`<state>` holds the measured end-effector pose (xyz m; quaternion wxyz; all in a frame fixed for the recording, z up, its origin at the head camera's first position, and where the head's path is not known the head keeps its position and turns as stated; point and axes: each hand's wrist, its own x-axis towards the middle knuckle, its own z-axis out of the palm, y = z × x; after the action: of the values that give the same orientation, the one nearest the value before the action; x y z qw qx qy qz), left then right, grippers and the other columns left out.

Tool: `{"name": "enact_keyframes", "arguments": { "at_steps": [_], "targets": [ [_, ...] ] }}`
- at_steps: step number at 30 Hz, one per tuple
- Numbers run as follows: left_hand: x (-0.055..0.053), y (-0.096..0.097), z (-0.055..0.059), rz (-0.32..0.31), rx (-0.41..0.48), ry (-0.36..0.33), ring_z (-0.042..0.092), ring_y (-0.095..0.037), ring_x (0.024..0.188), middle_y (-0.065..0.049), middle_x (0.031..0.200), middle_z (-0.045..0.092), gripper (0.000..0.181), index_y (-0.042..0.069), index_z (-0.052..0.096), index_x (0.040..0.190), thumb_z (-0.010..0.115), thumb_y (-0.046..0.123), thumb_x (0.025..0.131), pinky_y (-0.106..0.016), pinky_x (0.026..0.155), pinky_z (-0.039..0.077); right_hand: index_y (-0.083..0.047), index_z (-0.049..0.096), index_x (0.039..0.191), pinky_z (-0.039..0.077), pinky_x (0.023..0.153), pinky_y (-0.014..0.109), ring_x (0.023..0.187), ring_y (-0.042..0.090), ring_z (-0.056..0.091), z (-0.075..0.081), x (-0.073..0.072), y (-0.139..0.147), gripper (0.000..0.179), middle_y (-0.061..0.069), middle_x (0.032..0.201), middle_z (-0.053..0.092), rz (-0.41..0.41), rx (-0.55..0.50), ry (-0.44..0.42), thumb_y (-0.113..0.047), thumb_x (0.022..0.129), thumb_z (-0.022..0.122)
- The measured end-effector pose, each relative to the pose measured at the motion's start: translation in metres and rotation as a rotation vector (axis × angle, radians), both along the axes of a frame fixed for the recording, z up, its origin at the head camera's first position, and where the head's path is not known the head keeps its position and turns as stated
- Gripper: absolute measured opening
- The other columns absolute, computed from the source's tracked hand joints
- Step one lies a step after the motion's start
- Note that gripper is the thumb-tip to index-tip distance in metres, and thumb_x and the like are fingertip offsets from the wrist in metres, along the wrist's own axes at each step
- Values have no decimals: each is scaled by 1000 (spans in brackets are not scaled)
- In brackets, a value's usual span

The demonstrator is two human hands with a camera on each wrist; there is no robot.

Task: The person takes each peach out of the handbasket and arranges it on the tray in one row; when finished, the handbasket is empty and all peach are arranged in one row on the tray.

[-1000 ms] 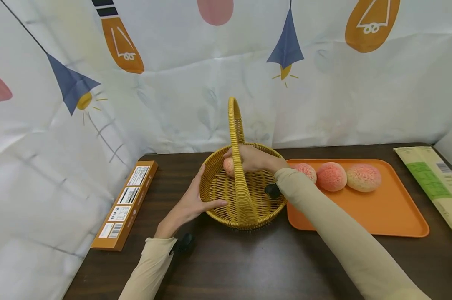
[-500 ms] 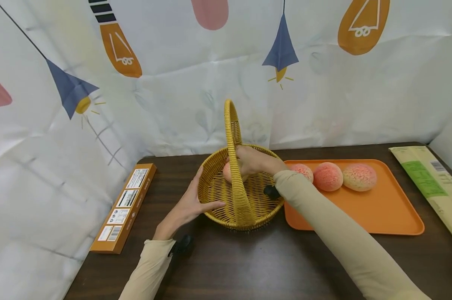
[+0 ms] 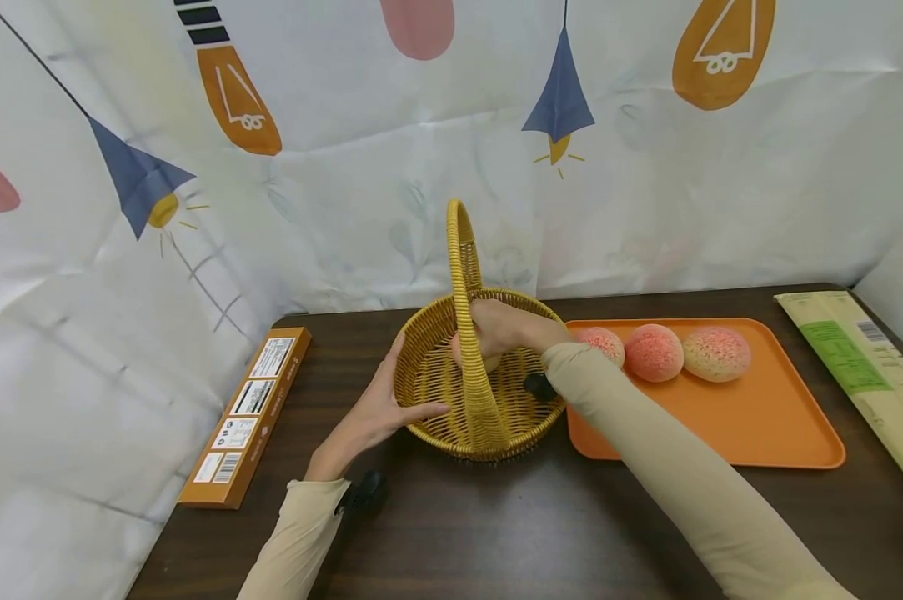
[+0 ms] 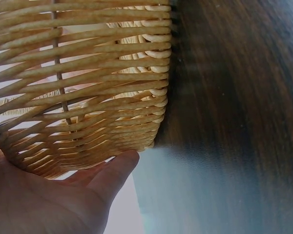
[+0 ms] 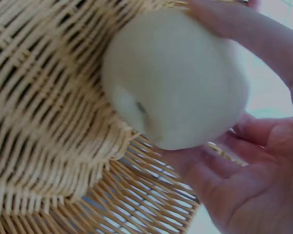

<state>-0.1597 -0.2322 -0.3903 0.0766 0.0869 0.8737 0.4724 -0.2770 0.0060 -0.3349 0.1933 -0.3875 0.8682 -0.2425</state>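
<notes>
A yellow wicker basket with a tall hoop handle stands on the dark table. My left hand holds its left side, the thumb reaching over the near rim and the fingers along the outer wall. In the left wrist view, a finger of the left hand lies against the weave. My right hand reaches inside the basket, behind the handle, and grips a peach. The handle and hand partly cover this peach in the head view. Seen from the right wrist, the peach shows its pale end beside the basket's weave.
To the right lies an orange tray bearing a row of peaches: one partly behind the right sleeve, a red one and a paler one. An orange-brown box lies left, a green-and-cream packet far right.
The right hand and its peach have shifted slightly down and toward the basket's middle. My left hand keeps its place on the basket. The head view has tilted slightly.
</notes>
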Motion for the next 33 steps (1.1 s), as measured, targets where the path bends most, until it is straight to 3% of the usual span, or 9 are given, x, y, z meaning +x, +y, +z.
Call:
{"name": "enact_keyframes", "arguments": {
  "at_steps": [6,9,13,16,18,24,28,30,33],
  "targets": [
    [0,-1,0,2,-6,-16,12,-37,158,-12,175,-2,129,22,-8,169,88,42,85,-60,123,22,-19,43,64,33,60,29,55,11,30,-2,3,1,40,-5,59,34,48,-7,-58,-22,98,63],
    [1,0,-1,9,-23,-16,10,-36,159,-12,175,-1,129,21,-7,169,88,44,85,-61,123,21,-18,48,65,34,61,29,56,12,32,-1,6,2,38,-4,60,38,46,31,-59,-18,97,67],
    [3,-1,0,8,-27,-16,11,-36,159,-12,175,-1,130,22,-7,169,88,45,84,-61,123,21,-14,68,90,43,68,31,69,14,49,3,15,5,11,-1,79,59,50,96,-6,-19,91,78],
    [3,-1,1,5,-14,-16,12,-36,159,-12,175,-1,130,23,-7,169,88,45,84,-60,123,22,-8,70,118,51,77,33,84,17,61,11,26,14,37,4,101,68,63,77,31,-24,88,83],
    [3,-1,2,9,-10,-14,12,-35,159,-11,175,0,130,22,-7,169,89,44,84,-60,123,22,-6,67,128,54,81,36,93,20,63,18,34,23,50,7,112,68,49,28,56,-26,86,84],
    [3,1,4,11,-15,-38,7,-36,159,-12,175,-3,132,21,-8,169,89,46,83,-61,124,19,-10,69,128,56,83,41,102,23,63,45,58,69,51,6,122,66,-55,-157,126,-21,81,83],
    [3,0,3,6,-28,-53,2,-37,160,-12,175,-6,132,23,-10,169,88,48,84,-63,123,18,-13,68,131,56,84,45,104,25,62,61,73,115,51,6,124,65,-148,-258,176,-19,83,84],
    [4,0,3,4,-37,-51,1,-38,160,-12,175,-7,131,24,-10,169,87,49,84,-65,123,17,-12,66,135,55,84,45,107,24,59,66,83,140,54,7,128,63,-209,-305,188,-18,85,85],
    [3,0,3,0,-36,-46,2,-39,160,-13,175,-6,131,23,-10,169,87,49,85,-65,122,18,-13,64,139,56,84,34,106,20,61,69,97,178,60,2,133,59,-355,-388,202,-12,85,88]
  ]
}}
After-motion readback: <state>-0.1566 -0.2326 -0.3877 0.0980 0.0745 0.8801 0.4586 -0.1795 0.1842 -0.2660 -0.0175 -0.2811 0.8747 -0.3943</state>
